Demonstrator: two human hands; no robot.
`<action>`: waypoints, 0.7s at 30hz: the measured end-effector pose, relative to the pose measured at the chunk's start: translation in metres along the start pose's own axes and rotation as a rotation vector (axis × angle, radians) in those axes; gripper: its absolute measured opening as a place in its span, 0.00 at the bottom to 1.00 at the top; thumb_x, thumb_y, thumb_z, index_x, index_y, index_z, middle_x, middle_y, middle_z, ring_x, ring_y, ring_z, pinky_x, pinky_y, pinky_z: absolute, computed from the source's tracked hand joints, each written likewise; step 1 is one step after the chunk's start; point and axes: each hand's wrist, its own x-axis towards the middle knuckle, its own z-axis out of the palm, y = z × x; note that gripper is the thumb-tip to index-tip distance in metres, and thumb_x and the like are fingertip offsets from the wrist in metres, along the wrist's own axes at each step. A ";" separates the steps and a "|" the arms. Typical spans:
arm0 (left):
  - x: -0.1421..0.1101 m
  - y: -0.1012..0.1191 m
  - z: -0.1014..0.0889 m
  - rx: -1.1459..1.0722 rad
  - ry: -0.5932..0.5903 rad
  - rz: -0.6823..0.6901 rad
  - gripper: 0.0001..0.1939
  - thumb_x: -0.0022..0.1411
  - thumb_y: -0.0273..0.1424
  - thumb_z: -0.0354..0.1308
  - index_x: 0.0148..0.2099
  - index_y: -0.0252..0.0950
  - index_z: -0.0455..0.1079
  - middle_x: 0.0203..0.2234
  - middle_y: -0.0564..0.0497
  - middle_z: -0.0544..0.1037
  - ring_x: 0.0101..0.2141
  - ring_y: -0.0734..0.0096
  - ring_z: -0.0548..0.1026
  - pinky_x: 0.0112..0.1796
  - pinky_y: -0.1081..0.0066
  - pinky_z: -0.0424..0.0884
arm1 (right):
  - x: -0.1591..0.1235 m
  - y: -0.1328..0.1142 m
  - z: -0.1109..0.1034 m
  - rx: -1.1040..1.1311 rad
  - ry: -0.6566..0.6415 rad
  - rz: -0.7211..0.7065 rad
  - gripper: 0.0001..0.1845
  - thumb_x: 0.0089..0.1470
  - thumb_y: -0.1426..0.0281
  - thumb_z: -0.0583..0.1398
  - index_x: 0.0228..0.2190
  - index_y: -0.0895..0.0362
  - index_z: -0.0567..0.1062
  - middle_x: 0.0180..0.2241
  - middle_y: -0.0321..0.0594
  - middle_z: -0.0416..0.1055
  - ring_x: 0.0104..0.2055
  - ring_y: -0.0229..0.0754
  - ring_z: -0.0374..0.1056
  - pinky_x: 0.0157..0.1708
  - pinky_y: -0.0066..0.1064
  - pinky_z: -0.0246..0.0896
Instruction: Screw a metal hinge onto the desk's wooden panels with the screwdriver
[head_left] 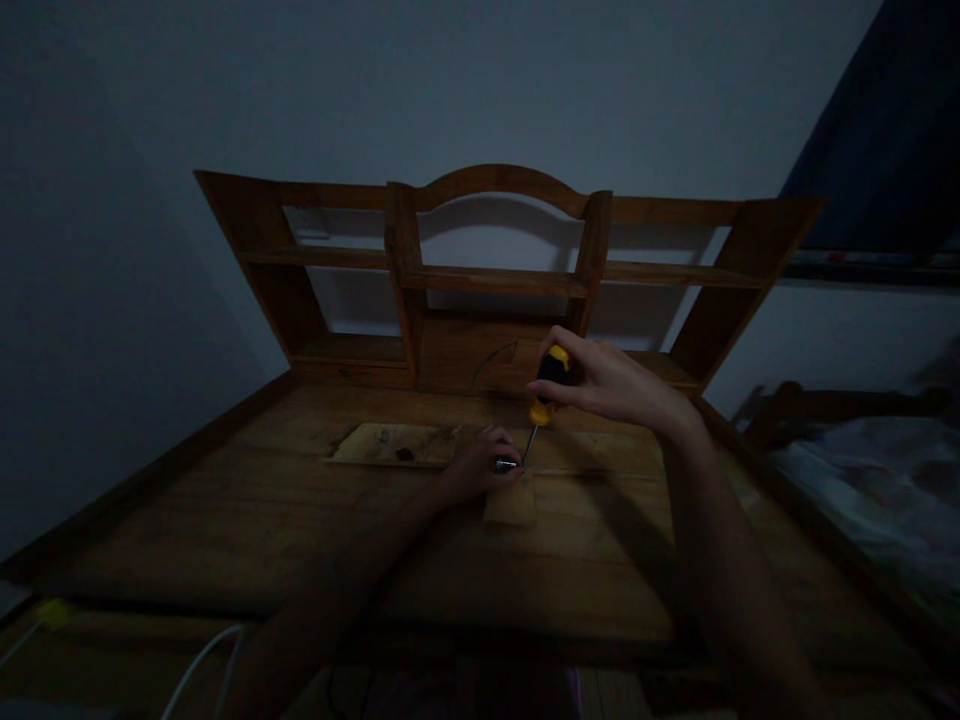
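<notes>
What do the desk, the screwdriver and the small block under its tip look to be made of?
Desk: brown wood with visible grain, probably varnished.
Screwdriver: thin metal shaft with a yellow and black handle, likely plastic or rubber, held by the right hand.
Small block: paler, seemingly unfinished wood, beside the left hand.

Dim room, low light. A wooden table [247,520] stands against a pale plain wall [480,90], carrying a wooden shelf unit [495,280] with an arched centre. At right, a dark blue curtain [892,130] above a bed [870,490] with light bedding. White cables [202,670] hang at lower left.
</notes>
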 end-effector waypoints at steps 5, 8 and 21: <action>-0.001 -0.002 0.000 0.001 0.000 0.000 0.07 0.60 0.35 0.64 0.38 0.37 0.76 0.37 0.48 0.72 0.41 0.65 0.71 0.45 0.64 0.68 | 0.001 0.001 0.000 -0.003 0.000 -0.004 0.16 0.56 0.57 0.62 0.38 0.53 0.65 0.28 0.32 0.70 0.29 0.38 0.67 0.30 0.28 0.54; -0.001 -0.001 0.000 0.009 0.000 0.001 0.06 0.60 0.34 0.64 0.38 0.37 0.76 0.38 0.48 0.72 0.41 0.66 0.71 0.44 0.65 0.68 | 0.001 0.001 0.000 -0.005 -0.001 0.000 0.16 0.56 0.56 0.62 0.38 0.53 0.65 0.29 0.33 0.71 0.30 0.39 0.68 0.31 0.28 0.54; 0.000 -0.001 0.001 0.020 -0.003 -0.008 0.06 0.59 0.34 0.64 0.36 0.37 0.75 0.37 0.48 0.73 0.41 0.65 0.72 0.44 0.64 0.68 | 0.003 -0.003 0.005 -0.008 0.005 0.000 0.18 0.55 0.53 0.62 0.38 0.53 0.67 0.27 0.32 0.69 0.28 0.38 0.66 0.28 0.27 0.54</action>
